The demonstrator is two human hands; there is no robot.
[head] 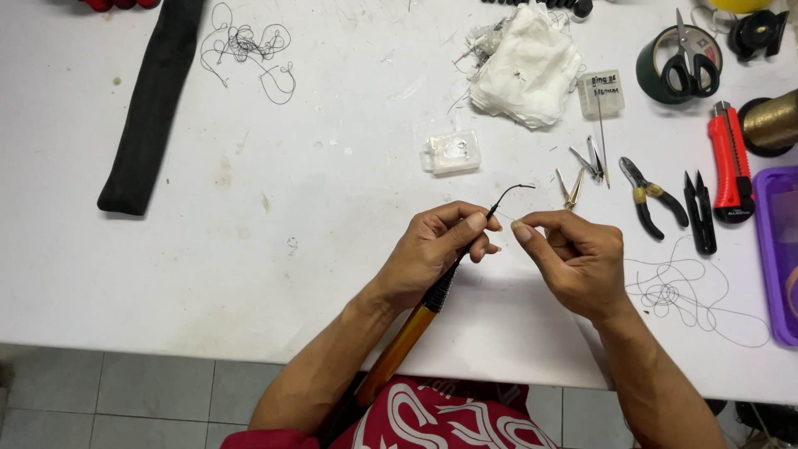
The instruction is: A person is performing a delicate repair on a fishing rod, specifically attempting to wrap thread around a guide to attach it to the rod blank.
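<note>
My left hand (436, 249) grips a thin rod (407, 337) with an orange shaft and a black upper section; its slim black tip (511, 193) curves up past my fingers. My right hand (573, 254) pinches a fine, nearly invisible thread (504, 217) right beside the rod tip, thumb and forefinger closed on it. Both hands hover over the front of the white table (249, 249), fingertips almost touching.
Black fabric sleeve (154, 100) at left, tangled dark thread (249, 46), small clear box (451, 153), pile of white cloth (525, 66), pliers (651, 195), black snips (700, 212), red utility knife (730, 162), scissors on a tape roll (686, 58), purple tray (780, 249), loose thread (690, 295).
</note>
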